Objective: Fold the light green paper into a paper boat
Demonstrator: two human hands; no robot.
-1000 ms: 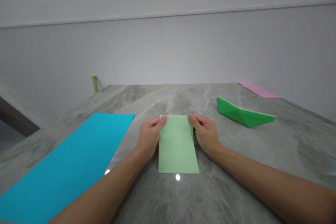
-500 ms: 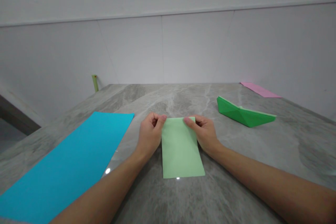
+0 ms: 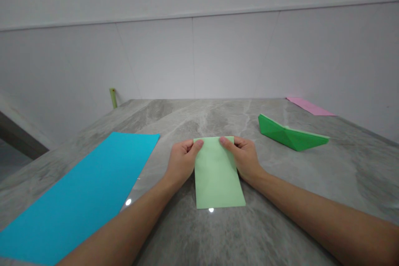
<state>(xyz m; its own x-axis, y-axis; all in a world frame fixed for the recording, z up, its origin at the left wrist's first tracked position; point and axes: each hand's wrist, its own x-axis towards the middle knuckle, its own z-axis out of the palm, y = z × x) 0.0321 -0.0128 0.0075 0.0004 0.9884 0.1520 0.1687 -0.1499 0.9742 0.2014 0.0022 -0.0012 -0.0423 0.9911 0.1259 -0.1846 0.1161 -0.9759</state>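
A pale green sheet of paper point(image 3: 218, 178), roughly rectangular, is held between both hands over the grey table, its far edge raised toward my fingers. My left hand point(image 3: 183, 156) pinches its far left corner, thumb on top and the other fingers curled behind. At the far right corner my right hand point(image 3: 245, 153) grips the paper the same way, with its thumb on the face. The fingertips under the sheet are hidden. To the right of my right hand stands a green folded paper boat point(image 3: 291, 135).
A large blue sheet point(image 3: 84, 193) lies on the marbled grey table point(image 3: 199, 237) at the left. Pink paper point(image 3: 311, 107) rests at the far right, by the white wall point(image 3: 230, 58). Beyond the table's far left edge a yellow-green strip point(image 3: 113, 98) sticks up.
The green paper has shifted slightly right and away from me. My left thumb has moved inward from the corner onto the sheet's face. Everything else stays put.
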